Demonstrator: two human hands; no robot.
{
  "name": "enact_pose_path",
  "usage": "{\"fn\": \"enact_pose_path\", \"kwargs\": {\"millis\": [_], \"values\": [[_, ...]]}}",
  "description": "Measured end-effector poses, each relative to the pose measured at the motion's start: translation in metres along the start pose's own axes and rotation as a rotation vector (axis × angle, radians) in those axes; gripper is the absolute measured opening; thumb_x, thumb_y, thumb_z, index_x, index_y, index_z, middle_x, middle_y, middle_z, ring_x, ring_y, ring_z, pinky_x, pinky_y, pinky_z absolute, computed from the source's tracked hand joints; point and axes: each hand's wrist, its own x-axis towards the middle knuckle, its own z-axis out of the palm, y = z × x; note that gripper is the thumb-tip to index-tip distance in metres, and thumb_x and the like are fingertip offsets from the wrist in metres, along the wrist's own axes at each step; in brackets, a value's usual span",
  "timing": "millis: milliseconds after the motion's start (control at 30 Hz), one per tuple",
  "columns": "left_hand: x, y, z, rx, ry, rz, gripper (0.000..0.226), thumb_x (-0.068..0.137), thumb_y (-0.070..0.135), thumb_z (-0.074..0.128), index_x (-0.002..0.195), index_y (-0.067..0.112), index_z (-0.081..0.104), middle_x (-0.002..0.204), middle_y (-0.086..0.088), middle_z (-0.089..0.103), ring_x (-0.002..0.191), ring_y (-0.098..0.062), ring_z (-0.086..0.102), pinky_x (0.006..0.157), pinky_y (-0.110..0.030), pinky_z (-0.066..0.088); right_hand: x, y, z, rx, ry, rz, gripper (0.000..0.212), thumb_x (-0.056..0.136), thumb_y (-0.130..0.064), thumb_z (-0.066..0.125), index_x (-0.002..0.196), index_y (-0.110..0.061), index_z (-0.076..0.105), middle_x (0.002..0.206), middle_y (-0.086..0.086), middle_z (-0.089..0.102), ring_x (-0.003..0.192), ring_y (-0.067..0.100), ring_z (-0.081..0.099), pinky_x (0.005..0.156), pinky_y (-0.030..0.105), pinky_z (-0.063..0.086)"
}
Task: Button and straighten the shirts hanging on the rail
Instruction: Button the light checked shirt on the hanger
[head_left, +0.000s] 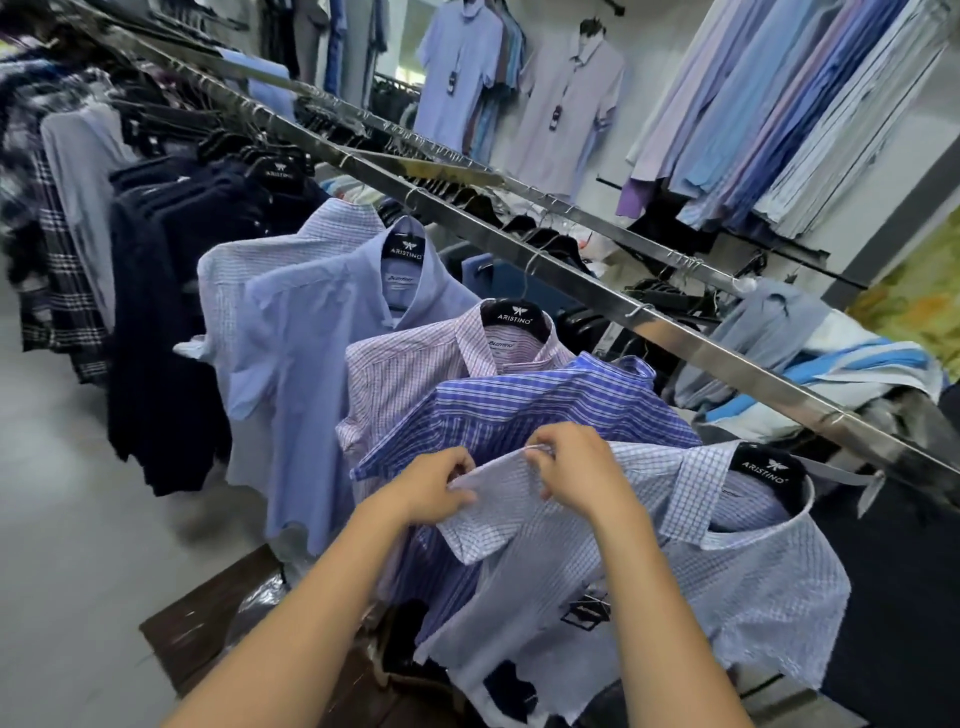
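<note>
A white shirt with a fine blue check (743, 577) hangs nearest me on a black hanger from the steel rail (571, 275). My left hand (434, 491) pinches the near edge of its front, close to the collar. My right hand (574, 467) pinches the same edge a little further along, and the cloth is pulled up between the two hands. Behind it hang a blue striped shirt (524, 410), a pink checked shirt (410, 369) and a plain light blue shirt (311, 353).
Dark navy tops (176, 291) and plaid shirts fill the rail's far end. A second rail behind carries empty hangers and a heap of pale clothes (810, 358). Polo shirts (566, 109) hang on the back wall. A dark wooden board (208, 618) lies on the floor below.
</note>
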Motion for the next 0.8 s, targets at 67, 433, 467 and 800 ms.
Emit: {"fn": "enact_pose_path", "kwargs": {"millis": [67,433,467,800], "values": [[-0.006,-0.011,0.000,0.049,0.035,-0.033,0.012,0.086,0.026,0.070,0.085,0.027,0.059,0.086,0.006,0.064,0.083,-0.016,0.059,0.076,-0.032,0.047,-0.001,-0.002,-0.001,0.022,0.008,-0.005,0.016,0.098,-0.030,0.061,0.090,-0.025,0.074,0.072,-0.005,0.069,0.075,0.019,0.071,0.081,0.039,0.057],[-0.033,-0.038,-0.016,-0.417,0.406,-0.199,0.018,0.090,0.013,0.071,0.076,0.025,0.071,0.058,0.009,0.056,0.053,-0.003,0.047,0.059,-0.019,0.043,0.006,-0.003,0.008,0.133,0.105,-0.128,0.010,0.097,-0.029,0.061,0.102,-0.026,0.069,0.097,-0.008,0.071,0.082,0.016,0.070,0.082,0.038,0.058],[-0.035,-0.038,-0.016,-0.435,0.412,-0.212,0.018,0.091,0.012,0.069,0.077,0.023,0.070,0.058,0.008,0.056,0.054,-0.005,0.048,0.061,-0.021,0.043,0.004,-0.006,0.010,0.175,0.132,-0.193,0.012,0.096,-0.027,0.062,0.106,-0.024,0.069,0.103,-0.009,0.070,0.086,0.012,0.068,0.084,0.035,0.056],[-0.043,-0.016,-0.029,-0.439,0.437,-0.290,0.024,0.098,0.007,0.056,0.076,0.016,0.060,0.059,-0.003,0.056,0.051,-0.012,0.055,0.067,-0.038,0.056,-0.025,-0.010,0.097,0.945,-0.314,0.068,0.026,0.099,-0.023,0.063,0.081,-0.006,0.070,0.083,0.011,0.072,0.057,0.019,0.064,0.050,0.024,0.051]]}}
